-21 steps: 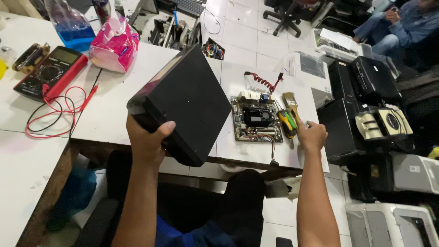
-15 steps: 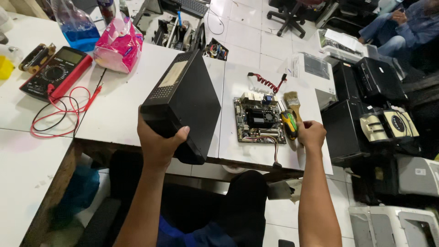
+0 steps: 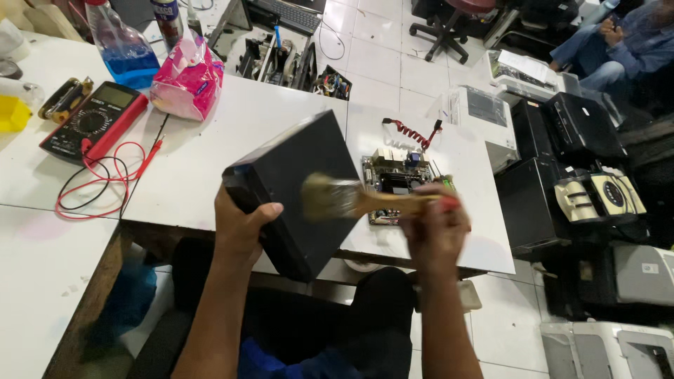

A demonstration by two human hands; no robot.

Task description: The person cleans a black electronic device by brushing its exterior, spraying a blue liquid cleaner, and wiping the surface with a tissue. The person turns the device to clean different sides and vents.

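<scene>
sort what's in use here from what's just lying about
In use: black case in the left hand; paintbrush in the right hand.

Lying about: circuit board, multimeter, pink packet, spray bottle.

One head-worn camera looks steeply down, close over the white table and seated lap.

Black boxy case, tilted, held above table edge, blurred wooden-handled paintbrush bristles against it
</scene>
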